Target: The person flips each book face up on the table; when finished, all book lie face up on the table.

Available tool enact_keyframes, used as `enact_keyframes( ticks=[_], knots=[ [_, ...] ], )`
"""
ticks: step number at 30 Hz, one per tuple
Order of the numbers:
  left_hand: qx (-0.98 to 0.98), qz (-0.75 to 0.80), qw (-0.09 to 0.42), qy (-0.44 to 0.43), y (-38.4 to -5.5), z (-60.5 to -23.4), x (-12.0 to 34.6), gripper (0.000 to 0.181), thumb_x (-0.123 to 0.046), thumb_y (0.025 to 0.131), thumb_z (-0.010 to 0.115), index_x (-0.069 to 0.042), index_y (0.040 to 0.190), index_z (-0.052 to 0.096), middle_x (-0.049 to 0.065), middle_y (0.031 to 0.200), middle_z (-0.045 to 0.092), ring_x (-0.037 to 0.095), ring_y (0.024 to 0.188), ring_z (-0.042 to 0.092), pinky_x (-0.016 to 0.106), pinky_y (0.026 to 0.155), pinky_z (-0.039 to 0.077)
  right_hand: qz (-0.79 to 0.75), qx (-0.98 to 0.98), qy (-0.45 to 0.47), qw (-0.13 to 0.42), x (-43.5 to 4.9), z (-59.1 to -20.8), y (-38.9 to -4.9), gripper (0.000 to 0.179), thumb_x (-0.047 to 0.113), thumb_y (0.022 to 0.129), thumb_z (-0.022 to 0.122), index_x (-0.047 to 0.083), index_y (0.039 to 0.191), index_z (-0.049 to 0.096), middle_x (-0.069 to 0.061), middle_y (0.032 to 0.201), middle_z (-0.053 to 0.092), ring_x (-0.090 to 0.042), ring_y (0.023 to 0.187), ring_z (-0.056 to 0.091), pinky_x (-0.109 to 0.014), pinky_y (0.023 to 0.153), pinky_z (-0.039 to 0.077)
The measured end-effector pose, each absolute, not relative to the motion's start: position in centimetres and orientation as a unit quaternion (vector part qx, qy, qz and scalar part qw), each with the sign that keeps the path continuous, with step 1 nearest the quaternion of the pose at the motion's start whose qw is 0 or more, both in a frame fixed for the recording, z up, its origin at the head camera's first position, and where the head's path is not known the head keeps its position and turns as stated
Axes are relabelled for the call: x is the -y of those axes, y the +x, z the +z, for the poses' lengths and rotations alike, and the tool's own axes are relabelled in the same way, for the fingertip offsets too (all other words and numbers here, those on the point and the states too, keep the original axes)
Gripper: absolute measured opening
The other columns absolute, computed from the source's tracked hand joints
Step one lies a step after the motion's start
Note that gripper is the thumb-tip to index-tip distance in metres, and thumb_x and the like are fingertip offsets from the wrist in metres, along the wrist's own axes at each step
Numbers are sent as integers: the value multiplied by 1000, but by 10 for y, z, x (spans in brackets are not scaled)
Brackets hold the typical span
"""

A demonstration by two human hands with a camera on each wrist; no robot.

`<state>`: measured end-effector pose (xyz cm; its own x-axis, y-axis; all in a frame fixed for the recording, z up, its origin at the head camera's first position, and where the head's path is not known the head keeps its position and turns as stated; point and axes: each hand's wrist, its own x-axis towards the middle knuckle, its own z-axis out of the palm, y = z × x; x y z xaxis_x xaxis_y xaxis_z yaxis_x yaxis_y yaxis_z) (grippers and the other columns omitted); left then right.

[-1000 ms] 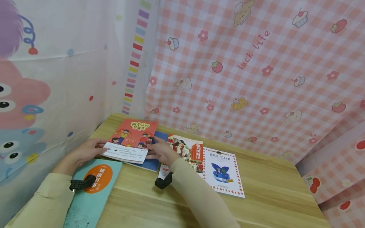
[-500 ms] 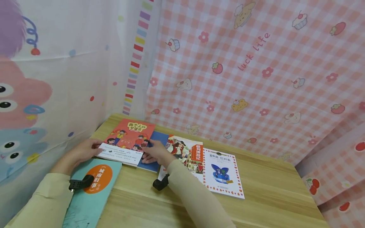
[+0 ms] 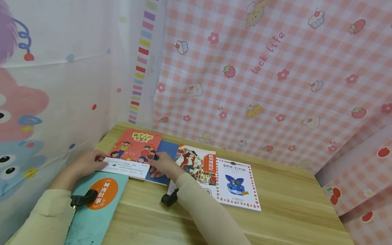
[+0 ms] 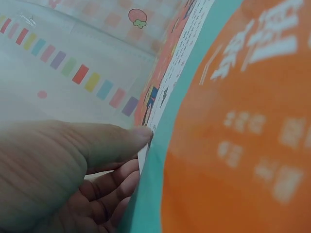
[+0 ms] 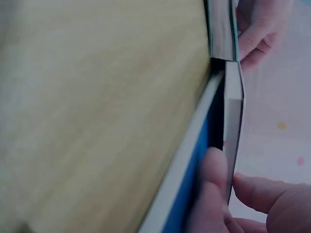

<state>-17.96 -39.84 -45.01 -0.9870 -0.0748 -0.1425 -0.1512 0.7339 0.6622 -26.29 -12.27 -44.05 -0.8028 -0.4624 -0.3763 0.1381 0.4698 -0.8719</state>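
A red picture-covered book (image 3: 134, 146) with a white band along its near edge lies over part of a blue book (image 3: 169, 151). My left hand (image 3: 90, 165) pinches the red book's left near corner; in the left wrist view the thumb is on the cover and the fingers curl beneath. On its right edge my right hand (image 3: 163, 166) grips the same book, thumb above and fingers underneath. In the right wrist view the blue book (image 5: 192, 160) is just below these fingers, a gap between the covers. Under my left wrist lies a teal book (image 3: 85, 221) with an orange circle.
Right of the blue book lies a book with a red title strip (image 3: 196, 166), partly hidden by my right arm. Beside it is a white book with a butterfly (image 3: 237, 187). The wooden table (image 3: 288, 211) meets a checked curtain (image 3: 269, 92) and a pale curtain (image 3: 82, 95).
Both hands have shifted the red book to the left over the blue one, uncovering more of the blue cover. The view has turned slightly to the right. The other books stay put.
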Motion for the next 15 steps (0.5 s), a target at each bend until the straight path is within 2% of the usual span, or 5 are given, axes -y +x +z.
enact_keyframes(
  ticks=[6,11,15],
  knots=[
    [-935,345,65,-45,-183,-446,390,53,-21,99,61,18,132,51,28,111,59,39,98,52,53,88,50,-496,-787,-139,341,98,-429,-266,60,25,107,54,1,157,32,-14,88,73,-21,69,71,-34,66,60],
    [-940,336,58,-13,-181,-447,389,54,-21,101,59,20,134,48,34,118,58,41,101,54,60,91,49,-488,-788,-151,344,81,-421,-267,55,26,108,52,1,155,37,-13,99,74,-24,81,73,-37,75,61],
    [-945,324,44,13,-181,-448,392,54,-21,101,60,21,133,48,34,116,60,40,98,56,60,89,50,-492,-781,-157,351,80,-422,-267,55,26,108,52,0,154,38,-11,110,73,-26,86,73,-38,78,61]
  ],
)
